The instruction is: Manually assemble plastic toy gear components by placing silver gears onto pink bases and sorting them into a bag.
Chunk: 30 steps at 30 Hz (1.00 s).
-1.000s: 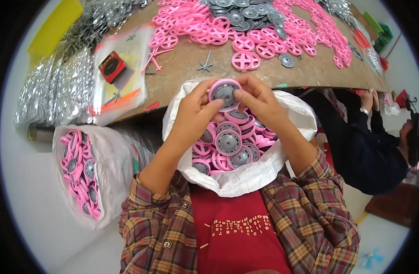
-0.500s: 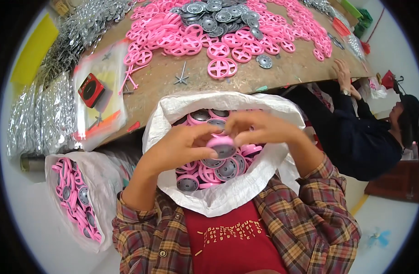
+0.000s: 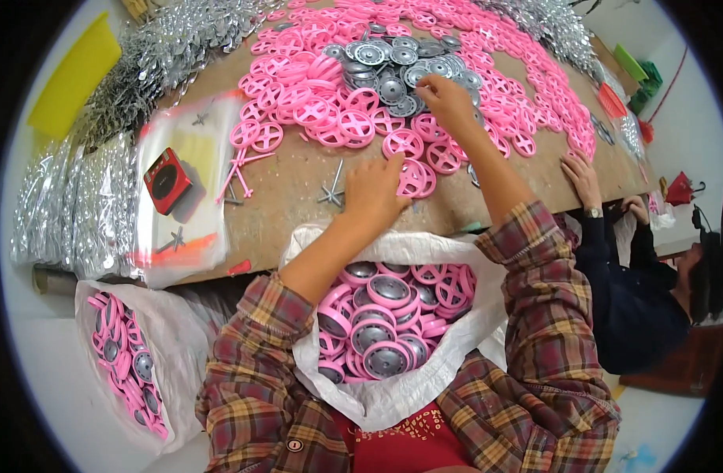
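My left hand [image 3: 375, 191] is at the table's near edge, its fingers closed on the rim of a pink spoked wheel ring [image 3: 412, 180]. My right hand [image 3: 449, 102] reaches over the heap of grey discs [image 3: 391, 88], with its fingertips pinched at one disc; the exact hold is partly hidden. Pink rings [image 3: 320, 71] lie all around the grey heap. Below my arms, an open white sack [image 3: 393, 406] on my lap holds many pink wheels with grey discs set in them [image 3: 386, 359].
To the left on the table are a red box-shaped device [image 3: 167, 181] on plastic bags, grey star-ended rods [image 3: 332, 189] and silver tinsel [image 3: 78, 213]. A second sack of wheels [image 3: 192, 347] stands lower left. At right, another person's hand [image 3: 583, 181] rests on the table edge.
Both hands have left the pink wheel with its grey disc above the sack and moved forward to the table, left to the pink rings, right to the grey discs. The view has shifted.
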Each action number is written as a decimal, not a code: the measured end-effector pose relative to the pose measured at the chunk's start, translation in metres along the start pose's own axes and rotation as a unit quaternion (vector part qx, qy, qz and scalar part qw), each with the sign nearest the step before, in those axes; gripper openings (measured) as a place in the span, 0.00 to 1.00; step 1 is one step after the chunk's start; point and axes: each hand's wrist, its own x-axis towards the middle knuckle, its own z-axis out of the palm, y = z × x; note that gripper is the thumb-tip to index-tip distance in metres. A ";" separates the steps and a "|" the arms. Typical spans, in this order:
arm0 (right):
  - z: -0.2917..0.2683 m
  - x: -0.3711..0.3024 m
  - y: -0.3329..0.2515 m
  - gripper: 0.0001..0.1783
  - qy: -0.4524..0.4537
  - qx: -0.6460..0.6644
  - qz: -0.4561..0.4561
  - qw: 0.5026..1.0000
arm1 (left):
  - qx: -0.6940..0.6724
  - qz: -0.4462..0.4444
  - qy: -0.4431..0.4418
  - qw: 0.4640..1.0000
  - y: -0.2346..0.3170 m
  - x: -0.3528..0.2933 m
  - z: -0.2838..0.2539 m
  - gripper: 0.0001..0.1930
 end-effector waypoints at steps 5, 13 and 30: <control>0.041 0.025 -0.015 0.28 -0.034 -0.145 -0.111 0.983 | -0.014 0.026 0.042 0.999 -0.008 -0.003 0.015 0.30; 0.002 -0.003 -0.009 0.16 -0.017 0.089 -0.006 0.996 | -0.107 -0.065 0.061 0.990 -0.002 0.013 0.024 0.22; -0.015 -0.134 0.004 0.11 -0.006 0.430 0.116 0.895 | -0.332 -0.139 0.070 0.930 0.001 0.020 0.030 0.17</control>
